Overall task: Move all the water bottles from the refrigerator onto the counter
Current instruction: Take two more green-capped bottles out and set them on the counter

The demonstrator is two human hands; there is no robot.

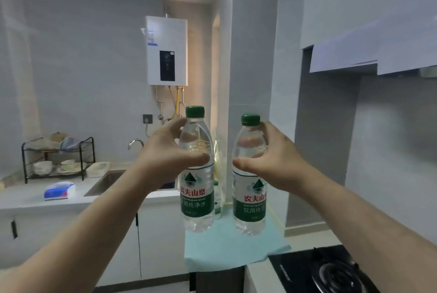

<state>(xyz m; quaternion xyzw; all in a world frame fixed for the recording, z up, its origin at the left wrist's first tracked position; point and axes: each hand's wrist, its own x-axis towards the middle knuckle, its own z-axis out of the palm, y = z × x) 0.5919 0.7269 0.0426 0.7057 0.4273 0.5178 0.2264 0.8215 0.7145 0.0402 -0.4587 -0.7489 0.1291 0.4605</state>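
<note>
My left hand (169, 153) grips the upper body of a clear water bottle (196, 195) with a green cap and a green label. In my right hand (272, 160) is a second water bottle (250, 200) of the same kind, held just below its cap. Both bottles hang upright in the air, side by side, above a counter section covered by a light blue cloth (227, 245). A third bottle (217, 200) stands on that cloth at the back, partly hidden between the two held ones. The refrigerator is out of view.
A black gas stove (331, 271) sits at the lower right beside the cloth. To the left are a sink (106, 181) with a faucet, a tissue box (59, 190) and a black dish rack (56, 160). A water heater (166, 50) hangs on the back wall.
</note>
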